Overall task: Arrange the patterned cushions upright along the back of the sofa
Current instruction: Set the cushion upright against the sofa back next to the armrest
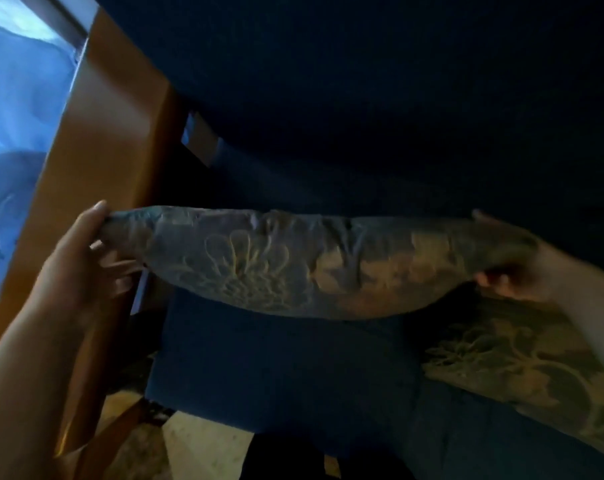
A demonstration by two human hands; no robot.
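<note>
A smooth orange-brown wooden panel [99, 161] runs diagonally down the left side. Beyond it hangs a pale blue, brightly lit sheer curtain [19, 98]. Below, a patch of beige speckled floor [203, 448] shows.

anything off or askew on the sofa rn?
Yes: second patterned cushion lies flat on the sofa seat at right, not upright. Left hand and right hand hold the other cushion edge-on.
</note>
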